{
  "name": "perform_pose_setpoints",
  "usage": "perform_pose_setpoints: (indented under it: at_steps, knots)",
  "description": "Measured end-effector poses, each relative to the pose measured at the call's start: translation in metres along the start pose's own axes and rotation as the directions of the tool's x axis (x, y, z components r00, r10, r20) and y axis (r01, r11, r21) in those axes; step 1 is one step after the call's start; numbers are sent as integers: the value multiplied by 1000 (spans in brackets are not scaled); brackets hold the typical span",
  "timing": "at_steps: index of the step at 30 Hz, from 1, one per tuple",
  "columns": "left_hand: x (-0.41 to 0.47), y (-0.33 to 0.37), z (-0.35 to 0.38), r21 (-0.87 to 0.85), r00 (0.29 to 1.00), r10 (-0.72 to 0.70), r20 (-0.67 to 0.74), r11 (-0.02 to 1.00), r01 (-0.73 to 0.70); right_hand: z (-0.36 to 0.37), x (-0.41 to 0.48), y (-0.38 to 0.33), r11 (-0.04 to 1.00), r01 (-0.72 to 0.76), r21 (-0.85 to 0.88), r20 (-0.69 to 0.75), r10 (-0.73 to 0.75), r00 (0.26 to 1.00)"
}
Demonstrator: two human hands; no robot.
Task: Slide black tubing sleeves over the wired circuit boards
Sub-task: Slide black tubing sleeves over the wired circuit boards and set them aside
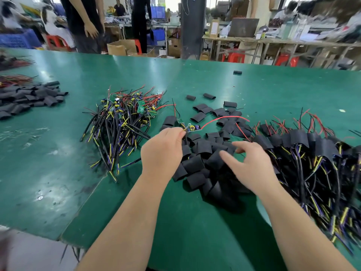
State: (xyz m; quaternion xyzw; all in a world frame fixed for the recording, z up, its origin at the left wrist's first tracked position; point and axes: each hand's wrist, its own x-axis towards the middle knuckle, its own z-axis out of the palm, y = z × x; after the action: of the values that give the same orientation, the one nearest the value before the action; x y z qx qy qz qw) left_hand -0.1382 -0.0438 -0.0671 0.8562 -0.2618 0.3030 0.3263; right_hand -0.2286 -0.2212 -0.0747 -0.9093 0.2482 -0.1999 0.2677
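Green circuit board (192, 127) pinched by left hand (163, 147), long axis left-right, red wire (224, 118) trailing right

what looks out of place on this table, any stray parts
One black sleeve lies alone far up the green table, well apart from the sleeve pile. Two more sleeves sit loose near the pile's far edge. Nothing looks damaged; the left hand pinches a wired circuit board.

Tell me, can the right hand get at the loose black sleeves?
Probably yes: the right hand hovers open just above the pile of black sleeves, holding nothing, with nothing between them.
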Motion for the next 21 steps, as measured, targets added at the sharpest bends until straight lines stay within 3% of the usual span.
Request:
perform_pose_setpoints:
  at_steps: [3, 7, 13, 17, 19, 21]
  knots:
    - [-1, -2, 2, -8, 1000, -8, -12, 1000, 8, 11, -5, -10, 983, 18, -183, 94, -1, 996]
    - [-3, -1, 3, -22, 1000, 4, -27, 1000, -5, 9, -3, -12, 988, 131, 80, -14, -131, 991]
    - [-7, -7, 3, -88, 999, 17, -34, 996, -20, 0, -1, -9, 922, 70, 380, -66, -48, 997]
    - [-8, -7, 4, -137, 999, 20, -40, 990, -25, -1, -1, -7, 943, 81, 324, -12, -81, 997]
    - [-9, -6, 3, -163, 999, 13, -50, 986, -21, -2, -2, -6, 964, 123, 234, -59, -112, 992]
    - [-10, -4, 2, -196, 998, 3, -56, 981, -14, -5, -2, -6, 950, 138, 282, -144, -101, 984]
